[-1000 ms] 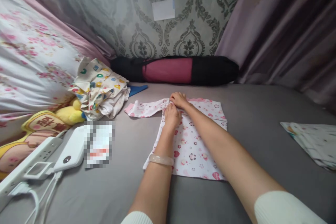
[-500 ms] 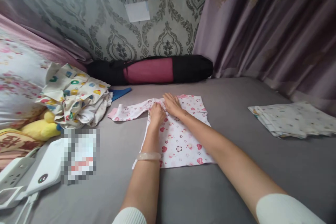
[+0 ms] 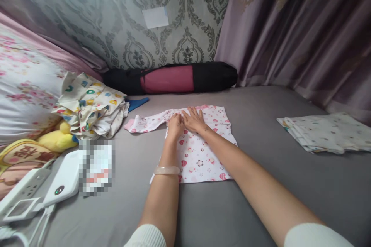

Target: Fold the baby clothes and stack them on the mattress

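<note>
A child's long-sleeved shirt [image 3: 199,158], white with pink hearts and flowers, lies spread on the grey bed sheet. Its left sleeve [image 3: 147,121] with a pink cuff reaches out to the left, while the right sleeve appears folded across the top of the body. My left hand [image 3: 175,125], a pale bangle on its wrist, has its fingers curled on the cloth near the left shoulder and seems to pinch it; the fingertips are partly hidden. Right beside it, my right hand [image 3: 193,119] lies flat on the upper chest with fingers spread.
A folded patterned cloth [image 3: 327,133] lies at the right. On the left are a crumpled pile of printed clothes [image 3: 92,104], a yellow plush toy [image 3: 59,137], a white power bank [image 3: 63,177] with cables and a power strip [image 3: 29,187]. A black and maroon long bag [image 3: 169,79] lies along the wall.
My right hand has flattened, its fingers now spread wider on the shirt. My left hand stays at almost the same spot on the cloth. The whole view has shifted slightly.
</note>
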{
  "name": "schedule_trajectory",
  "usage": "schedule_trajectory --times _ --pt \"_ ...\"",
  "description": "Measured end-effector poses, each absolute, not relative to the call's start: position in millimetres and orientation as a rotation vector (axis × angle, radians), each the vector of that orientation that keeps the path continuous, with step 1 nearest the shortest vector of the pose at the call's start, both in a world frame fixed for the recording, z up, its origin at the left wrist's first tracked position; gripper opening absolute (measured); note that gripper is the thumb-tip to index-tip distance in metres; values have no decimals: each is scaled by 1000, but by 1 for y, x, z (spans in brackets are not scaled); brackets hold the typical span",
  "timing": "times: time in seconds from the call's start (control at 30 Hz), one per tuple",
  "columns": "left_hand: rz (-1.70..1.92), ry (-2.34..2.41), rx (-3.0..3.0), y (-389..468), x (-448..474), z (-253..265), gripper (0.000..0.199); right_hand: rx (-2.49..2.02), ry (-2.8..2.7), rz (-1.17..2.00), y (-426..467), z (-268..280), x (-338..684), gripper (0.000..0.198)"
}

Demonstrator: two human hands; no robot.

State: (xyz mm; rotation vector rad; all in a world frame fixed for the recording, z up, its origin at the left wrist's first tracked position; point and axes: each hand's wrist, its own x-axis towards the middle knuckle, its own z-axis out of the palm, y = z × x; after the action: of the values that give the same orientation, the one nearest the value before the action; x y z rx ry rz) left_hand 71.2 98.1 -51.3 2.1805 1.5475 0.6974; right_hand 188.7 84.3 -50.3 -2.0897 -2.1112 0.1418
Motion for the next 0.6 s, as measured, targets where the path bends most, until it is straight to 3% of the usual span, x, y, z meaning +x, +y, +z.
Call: schedule_trajectory --times 0.27,0.6 --pt "1089 1666 1629 112 34 -22 30 -2057 -2120 186 90 -40 181 54" --pt "1352 2406 876 103 -32 -7 33 -1915 -2241 245 94 -47 145 64"
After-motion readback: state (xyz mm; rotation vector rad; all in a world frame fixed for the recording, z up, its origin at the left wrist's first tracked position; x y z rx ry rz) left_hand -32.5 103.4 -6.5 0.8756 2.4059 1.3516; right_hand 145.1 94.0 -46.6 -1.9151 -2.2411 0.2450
